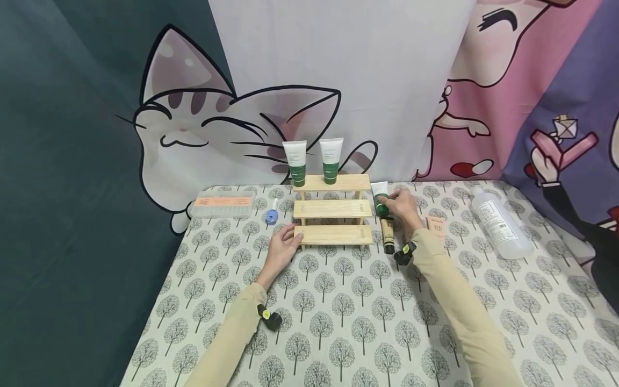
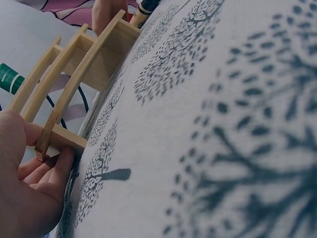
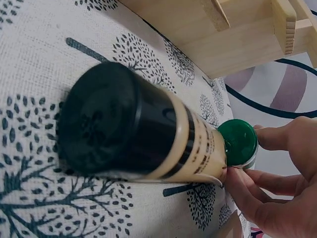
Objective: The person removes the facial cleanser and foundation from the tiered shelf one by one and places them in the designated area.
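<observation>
On my head feed, a green-and-white squeeze tube (image 1: pixel 380 189) is just beside the three-tier wooden stand (image 1: pixel 333 208), off the right edge of its upper tiers, cap end towards the person; I can't tell whether it is clear of the cloth. The right hand (image 1: pixel 403 206) pinches it, thumb and fingers nearly closed on opposite sides around the green cap (image 3: pixel 238 141). The left hand (image 1: pixel 282 248) grips the left end of the stand's bottom tier, thumb above and fingers curled below.

I'd judge the tube light, its body soft and likely to dent under a squeeze, its glossy cap stiff but a little slippery. I'd take hold at the cap or just above, pressing lightly; the flat crimped end would flex. The stand looks light enough to slide if bumped, so I'd steady it by a plank end. A black-and-gold tube (image 1: pixel 388 235) lies to the stand's right, close to the pinching fingers.
</observation>
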A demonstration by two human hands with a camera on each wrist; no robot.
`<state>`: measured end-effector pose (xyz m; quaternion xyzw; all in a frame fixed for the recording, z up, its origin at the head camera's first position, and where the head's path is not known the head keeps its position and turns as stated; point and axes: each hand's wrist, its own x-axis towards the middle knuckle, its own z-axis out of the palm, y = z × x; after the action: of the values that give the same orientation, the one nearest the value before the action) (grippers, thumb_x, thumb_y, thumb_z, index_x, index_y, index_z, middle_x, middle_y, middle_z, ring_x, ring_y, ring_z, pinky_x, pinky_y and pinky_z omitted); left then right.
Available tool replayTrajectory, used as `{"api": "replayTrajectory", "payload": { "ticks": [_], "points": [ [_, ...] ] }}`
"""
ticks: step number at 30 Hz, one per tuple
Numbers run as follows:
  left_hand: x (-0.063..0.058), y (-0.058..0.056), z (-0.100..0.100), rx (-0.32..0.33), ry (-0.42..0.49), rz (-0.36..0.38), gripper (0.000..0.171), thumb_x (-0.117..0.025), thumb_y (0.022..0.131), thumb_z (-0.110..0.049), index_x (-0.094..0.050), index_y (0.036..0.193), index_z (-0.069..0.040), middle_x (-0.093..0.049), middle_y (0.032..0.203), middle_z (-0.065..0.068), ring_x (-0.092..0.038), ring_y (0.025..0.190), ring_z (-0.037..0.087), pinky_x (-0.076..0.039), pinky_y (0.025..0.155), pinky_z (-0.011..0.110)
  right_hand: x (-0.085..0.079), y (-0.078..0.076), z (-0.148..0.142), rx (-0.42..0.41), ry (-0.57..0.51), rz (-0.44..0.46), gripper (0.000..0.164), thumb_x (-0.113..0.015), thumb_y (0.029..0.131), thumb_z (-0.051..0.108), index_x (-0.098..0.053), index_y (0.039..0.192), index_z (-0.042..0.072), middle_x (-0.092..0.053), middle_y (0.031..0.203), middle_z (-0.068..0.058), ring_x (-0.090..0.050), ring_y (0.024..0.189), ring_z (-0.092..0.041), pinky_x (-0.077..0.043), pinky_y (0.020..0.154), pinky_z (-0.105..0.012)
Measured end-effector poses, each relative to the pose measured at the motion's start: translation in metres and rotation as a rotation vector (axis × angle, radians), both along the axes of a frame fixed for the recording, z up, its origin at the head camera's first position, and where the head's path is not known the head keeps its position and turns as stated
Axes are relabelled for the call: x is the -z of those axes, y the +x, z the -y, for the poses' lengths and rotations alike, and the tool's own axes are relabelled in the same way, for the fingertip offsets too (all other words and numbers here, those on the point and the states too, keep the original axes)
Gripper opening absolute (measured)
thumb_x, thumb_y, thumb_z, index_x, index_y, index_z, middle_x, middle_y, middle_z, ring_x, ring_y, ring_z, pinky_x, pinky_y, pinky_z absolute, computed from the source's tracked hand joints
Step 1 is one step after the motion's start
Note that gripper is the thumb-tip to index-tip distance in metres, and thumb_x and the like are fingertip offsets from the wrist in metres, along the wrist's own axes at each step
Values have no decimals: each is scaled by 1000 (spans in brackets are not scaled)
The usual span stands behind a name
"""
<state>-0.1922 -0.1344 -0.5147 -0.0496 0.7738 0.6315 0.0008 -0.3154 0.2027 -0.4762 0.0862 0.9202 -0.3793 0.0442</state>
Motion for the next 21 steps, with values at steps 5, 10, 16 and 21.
{"api": "replayTrajectory", "payload": {
  "ticks": [5,10,16,21],
  "points": [
    [0,0,0,3,10,-8,49,-67,97,-14,-53,142,-1,-61,136,27,-64,124,40,-55,105,38,0,1,0,-10,25,-2,54,-66,97,38,-64,125,-7,-67,122,-29,-67,98,-34,-60,89,-40],
    [1,0,0,11,24,-11,50,-67,98,-14,-52,143,0,-60,137,29,-62,125,41,-54,107,40,-5,3,1,-20,86,-39,45,-65,97,35,-69,115,-6,-70,115,-28,-66,96,-35,-59,83,-39],
    [0,2,0,-9,7,-11,47,-67,97,-14,-55,140,-1,-63,134,26,-65,122,39,-56,104,38,-20,8,-1,-42,101,-140,39,-63,98,32,-70,106,-5,-71,106,-27,-65,87,-35,-55,70,-35],
    [-1,2,-1,-2,4,-8,47,-67,97,-14,-55,141,-2,-63,135,26,-65,122,39,-56,104,39,-42,10,1,-38,57,-185,39,-60,99,30,-67,113,-6,-69,112,-28,-64,98,-39,-56,88,-49]
  ]
}}
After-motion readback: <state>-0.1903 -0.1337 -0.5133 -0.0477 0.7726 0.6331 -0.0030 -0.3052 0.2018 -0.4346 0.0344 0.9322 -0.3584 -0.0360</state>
